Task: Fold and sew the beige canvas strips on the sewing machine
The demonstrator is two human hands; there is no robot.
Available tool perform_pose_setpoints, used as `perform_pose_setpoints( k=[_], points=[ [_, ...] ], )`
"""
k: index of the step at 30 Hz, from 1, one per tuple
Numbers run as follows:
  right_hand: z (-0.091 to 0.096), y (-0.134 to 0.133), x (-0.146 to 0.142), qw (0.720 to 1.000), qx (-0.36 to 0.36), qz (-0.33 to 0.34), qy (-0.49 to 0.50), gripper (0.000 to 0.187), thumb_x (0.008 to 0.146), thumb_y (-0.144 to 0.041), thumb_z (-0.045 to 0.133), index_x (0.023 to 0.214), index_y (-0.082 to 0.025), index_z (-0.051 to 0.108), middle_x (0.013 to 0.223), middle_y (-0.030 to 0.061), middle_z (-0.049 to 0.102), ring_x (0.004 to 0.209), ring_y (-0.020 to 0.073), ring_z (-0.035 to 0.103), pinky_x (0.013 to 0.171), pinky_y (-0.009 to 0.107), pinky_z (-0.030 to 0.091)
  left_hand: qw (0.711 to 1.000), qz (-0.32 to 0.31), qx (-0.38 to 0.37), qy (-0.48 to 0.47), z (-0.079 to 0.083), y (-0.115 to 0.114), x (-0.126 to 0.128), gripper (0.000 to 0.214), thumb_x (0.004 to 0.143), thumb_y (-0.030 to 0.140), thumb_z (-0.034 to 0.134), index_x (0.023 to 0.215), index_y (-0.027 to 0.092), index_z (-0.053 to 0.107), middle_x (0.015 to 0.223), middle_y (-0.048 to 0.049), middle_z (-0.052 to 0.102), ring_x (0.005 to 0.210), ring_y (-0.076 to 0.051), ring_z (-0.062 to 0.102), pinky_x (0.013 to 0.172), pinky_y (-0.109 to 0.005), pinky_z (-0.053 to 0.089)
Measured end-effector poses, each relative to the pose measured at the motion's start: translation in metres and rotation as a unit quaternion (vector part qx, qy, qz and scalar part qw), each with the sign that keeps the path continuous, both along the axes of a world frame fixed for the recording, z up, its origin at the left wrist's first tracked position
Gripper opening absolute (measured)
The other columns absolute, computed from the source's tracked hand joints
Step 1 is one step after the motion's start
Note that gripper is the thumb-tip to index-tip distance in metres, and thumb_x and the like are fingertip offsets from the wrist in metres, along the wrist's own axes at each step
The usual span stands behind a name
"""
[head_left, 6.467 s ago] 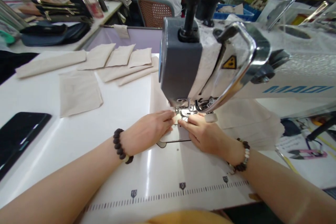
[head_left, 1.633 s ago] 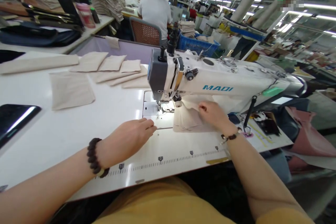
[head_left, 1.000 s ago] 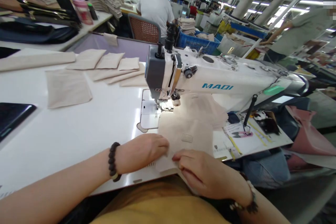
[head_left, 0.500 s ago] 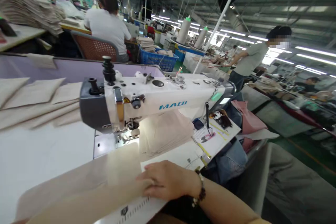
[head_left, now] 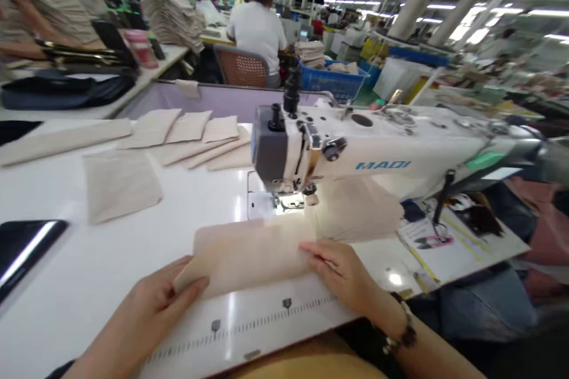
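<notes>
Holding the beige cloth strip (head_left: 249, 254) by both ends, the person has it flat on the white table (head_left: 89, 272) now, not mid-swing like half a second back. Left hand (head_left: 155, 305) pinches the near corner, and right hand (head_left: 344, 269) rests open, fingers flat on the other end. It's a soft woven rectangle just short of the glossy sewing machine (head_left: 355, 148), with similar pieces (head_left: 120, 183) beyond.

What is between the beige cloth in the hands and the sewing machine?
Nothing visible. The beige cloth, held by the left hand and right hand, lies just before the sewing machine; only bare table between.
</notes>
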State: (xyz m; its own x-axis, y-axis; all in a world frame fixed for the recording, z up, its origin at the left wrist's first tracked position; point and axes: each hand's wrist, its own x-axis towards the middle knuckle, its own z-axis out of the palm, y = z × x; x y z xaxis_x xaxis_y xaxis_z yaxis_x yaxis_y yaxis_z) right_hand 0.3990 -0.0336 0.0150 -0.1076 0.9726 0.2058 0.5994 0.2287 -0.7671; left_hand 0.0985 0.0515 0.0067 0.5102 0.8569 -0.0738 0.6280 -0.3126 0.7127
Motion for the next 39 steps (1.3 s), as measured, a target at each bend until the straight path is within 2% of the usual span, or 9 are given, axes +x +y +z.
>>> perform_pose_setpoints(
  k=[2, 5, 8, 11, 15, 17, 25, 29, 39],
  points=[
    [0.000, 0.003, -0.004, 0.999, -0.021, -0.012, -0.028, 0.027, 0.088, -0.022, 0.045, 0.108, -0.018, 0.062, 0.099, 0.0085, 0.067, 0.089, 0.0190, 0.062, 0.080, 0.032, 0.049, 0.999, 0.002, -0.046, 0.009, 0.005, -0.003, 0.002, 0.023, 0.087, 0.039, 0.044, 0.088, 0.021, 0.058, 0.071, 0.0021, 0.065, 0.064, -0.017, 0.061, 0.054, -0.024, 0.049],
    [0.000, 0.005, -0.010, 0.997, 0.002, 0.002, -0.083, 0.028, 0.088, -0.021, 0.043, 0.108, -0.017, 0.062, 0.093, 0.0090, 0.067, 0.083, 0.0188, 0.063, 0.074, 0.030, 0.052, 0.999, 0.023, -0.042, 0.024, 0.007, -0.006, 0.005, 0.019, 0.085, 0.033, 0.047, 0.095, 0.020, 0.056, 0.069, 0.0019, 0.061, 0.061, -0.016, 0.059, 0.053, -0.023, 0.047],
    [-0.001, 0.006, -0.014, 0.992, 0.047, 0.018, -0.119, 0.028, 0.089, -0.018, 0.040, 0.108, -0.016, 0.061, 0.089, 0.0086, 0.066, 0.081, 0.0174, 0.063, 0.072, 0.028, 0.052, 0.998, 0.051, -0.013, 0.030, 0.006, -0.010, 0.003, 0.049, 0.082, 0.029, 0.051, 0.129, 0.020, 0.038, 0.064, 0.0054, 0.057, 0.056, -0.014, 0.056, 0.053, -0.022, 0.047],
    [-0.006, 0.007, -0.015, 0.985, 0.076, 0.011, -0.154, 0.028, 0.090, -0.017, 0.040, 0.109, -0.013, 0.060, 0.092, 0.0104, 0.065, 0.084, 0.0181, 0.062, 0.074, 0.028, 0.052, 0.998, 0.050, 0.007, 0.027, 0.004, -0.011, 0.001, 0.065, 0.083, 0.027, 0.050, 0.141, 0.021, 0.020, 0.066, 0.0064, 0.058, 0.053, -0.012, 0.055, 0.053, -0.021, 0.048],
    [-0.010, 0.008, -0.014, 0.980, 0.092, -0.035, -0.172, 0.028, 0.090, -0.022, 0.043, 0.108, -0.010, 0.060, 0.094, 0.0128, 0.065, 0.083, 0.0187, 0.063, 0.071, 0.027, 0.053, 0.996, 0.004, 0.091, -0.004, 0.003, -0.007, 0.005, 0.030, 0.086, 0.024, 0.047, 0.114, 0.022, 0.059, 0.088, -0.0013, 0.064, 0.071, -0.013, 0.061, 0.066, -0.022, 0.052],
    [-0.011, 0.008, -0.013, 0.981, 0.088, -0.050, -0.166, 0.025, 0.090, -0.025, 0.045, 0.102, -0.012, 0.063, 0.089, 0.0105, 0.066, 0.078, 0.0177, 0.064, 0.068, 0.026, 0.053, 0.992, -0.010, 0.123, -0.012, 0.002, -0.004, 0.009, 0.024, 0.088, 0.023, 0.046, 0.099, 0.019, 0.066, 0.088, -0.0038, 0.064, 0.078, -0.014, 0.062, 0.070, -0.022, 0.053],
    [-0.009, 0.010, -0.015, 0.970, 0.126, -0.049, -0.202, 0.023, 0.090, -0.024, 0.044, 0.098, -0.016, 0.064, 0.088, 0.0076, 0.069, 0.081, 0.0174, 0.065, 0.074, 0.026, 0.053, 0.982, -0.001, 0.185, 0.033, 0.001, 0.002, 0.014, 0.025, 0.090, 0.022, 0.044, 0.104, 0.015, 0.063, 0.088, -0.0055, 0.063, 0.076, -0.014, 0.063, 0.070, -0.024, 0.054],
    [-0.010, 0.011, -0.016, 0.968, 0.107, -0.053, -0.222, 0.028, 0.091, -0.027, 0.041, 0.104, -0.015, 0.063, 0.094, 0.0095, 0.068, 0.084, 0.0180, 0.065, 0.070, 0.025, 0.054, 0.982, 0.024, 0.179, 0.056, 0.000, 0.000, 0.012, 0.021, 0.089, 0.020, 0.046, 0.101, 0.015, 0.063, 0.076, -0.0020, 0.057, 0.064, -0.011, 0.059, 0.060, -0.021, 0.051],
    [-0.015, 0.015, -0.015, 0.963, 0.075, -0.076, -0.249, 0.035, 0.092, -0.035, 0.040, 0.106, -0.012, 0.062, 0.093, 0.0080, 0.066, 0.080, 0.0173, 0.065, 0.069, 0.024, 0.052, 0.975, 0.059, 0.210, 0.042, -0.004, -0.001, 0.014, 0.020, 0.088, 0.018, 0.049, 0.103, 0.013, 0.062, 0.078, -0.0022, 0.058, 0.064, -0.012, 0.058, 0.059, -0.022, 0.050]
  ],
)
